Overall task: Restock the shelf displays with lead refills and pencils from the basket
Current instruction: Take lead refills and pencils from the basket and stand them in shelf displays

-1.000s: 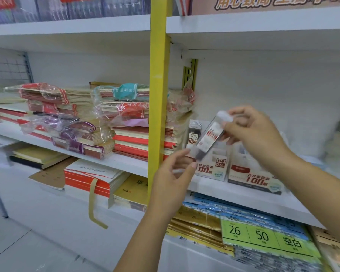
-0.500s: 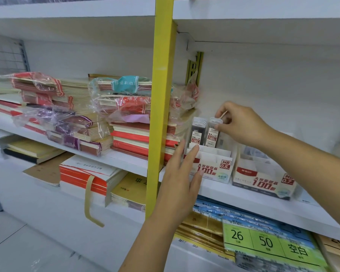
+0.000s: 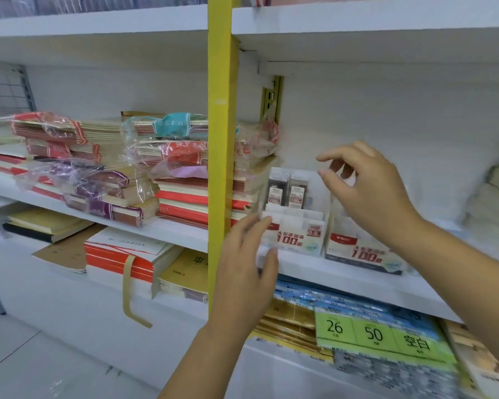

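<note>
"White carton on the left: how full is it?"

"On my feed the left display box (image 3: 297,237) sits on the shelf (image 3: 343,279) with a few lead refill cases (image 3: 287,191) standing upright in its back left corner. The front slots look bare. In the right display box (image 3: 360,251) just beside it I can make out no cases (the wrist hides much of it)."

"And the hands?"

"The right hand (image 3: 369,191) hangs just above the boxes, thumb and forefinger apart, nothing between them. The left hand (image 3: 242,266) is at the left box's front corner, fingers nearly straight and holding nothing. Blur keeps me from saying whether it touches the card."

"So how far along?"

"Early, I'd judge. A few refills are in and most slots are left to fill. I see no pencils anywhere, and the basket is out of view, so I can't say how much stock waits."
</note>
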The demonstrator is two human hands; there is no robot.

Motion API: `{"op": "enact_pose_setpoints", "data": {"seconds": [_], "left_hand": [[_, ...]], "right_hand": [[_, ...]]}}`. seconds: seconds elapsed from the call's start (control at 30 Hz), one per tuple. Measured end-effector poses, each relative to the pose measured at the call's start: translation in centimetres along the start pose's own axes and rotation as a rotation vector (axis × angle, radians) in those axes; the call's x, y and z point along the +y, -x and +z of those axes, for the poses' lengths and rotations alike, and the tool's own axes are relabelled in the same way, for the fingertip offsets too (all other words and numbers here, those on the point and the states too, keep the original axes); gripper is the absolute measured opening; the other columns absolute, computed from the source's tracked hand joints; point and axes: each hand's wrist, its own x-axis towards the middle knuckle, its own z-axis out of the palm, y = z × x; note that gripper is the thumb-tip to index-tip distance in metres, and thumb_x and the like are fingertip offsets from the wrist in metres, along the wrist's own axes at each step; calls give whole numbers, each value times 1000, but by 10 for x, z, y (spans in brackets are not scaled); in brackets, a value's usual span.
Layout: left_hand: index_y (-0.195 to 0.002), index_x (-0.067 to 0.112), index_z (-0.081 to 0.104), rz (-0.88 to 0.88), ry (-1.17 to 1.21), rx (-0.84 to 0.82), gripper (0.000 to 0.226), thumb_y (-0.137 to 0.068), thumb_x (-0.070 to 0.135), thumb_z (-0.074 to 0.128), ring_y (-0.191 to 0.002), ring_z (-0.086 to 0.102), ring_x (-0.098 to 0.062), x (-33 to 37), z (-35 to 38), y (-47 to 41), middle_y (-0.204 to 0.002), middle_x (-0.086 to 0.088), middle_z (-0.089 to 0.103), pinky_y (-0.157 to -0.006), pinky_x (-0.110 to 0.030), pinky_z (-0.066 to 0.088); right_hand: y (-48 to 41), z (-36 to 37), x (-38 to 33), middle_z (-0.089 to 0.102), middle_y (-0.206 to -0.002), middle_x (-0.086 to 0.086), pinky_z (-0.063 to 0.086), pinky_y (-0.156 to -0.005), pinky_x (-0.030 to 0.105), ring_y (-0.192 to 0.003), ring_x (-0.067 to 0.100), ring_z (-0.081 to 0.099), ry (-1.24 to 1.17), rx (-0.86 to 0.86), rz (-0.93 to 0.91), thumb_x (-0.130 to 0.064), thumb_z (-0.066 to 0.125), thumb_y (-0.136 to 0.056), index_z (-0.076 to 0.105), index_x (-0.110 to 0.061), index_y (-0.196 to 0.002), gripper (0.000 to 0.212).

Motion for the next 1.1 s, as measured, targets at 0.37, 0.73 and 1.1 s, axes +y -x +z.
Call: {"op": "enact_pose_setpoints", "data": {"seconds": [0.37, 0.73, 1.1], "left_hand": [[-138, 24, 51, -519, -26, -1035, 43, -97, 28, 62, -117, 57, -15, -54, 43, 237, -134, 4, 49, -93, -16, 41], [-150, 22, 37, -797, -295, -1167, 79, -85, 44, 75, -140, 34, -24, -97, 120, 401, -153, -6, 37, -117, -36, 30], [-131, 32, 58, -477, -320, -1197, 54, -84, 58, 67, -122, 35, -18, -101, 157, 411, -131, 6, 51, -107, -34, 30]], "right_hand": [[346, 53, 57, 63, -97, -12, 44, -66, 15, -84, 9, 60, -342, -757, 807, -23, 59, -94, 58, -44, -98, 21], [550, 118, 81, 37, -146, 5, 29, -111, 35, -136, 23, 34, -126, -1122, 1142, -37, 71, -84, 41, -35, -142, 65], [563, 149, 86, 53, -130, -2, 42, -97, 35, -118, 19, 49, -108, -1118, 1126, -54, 81, -64, 45, -29, -128, 78]]}}
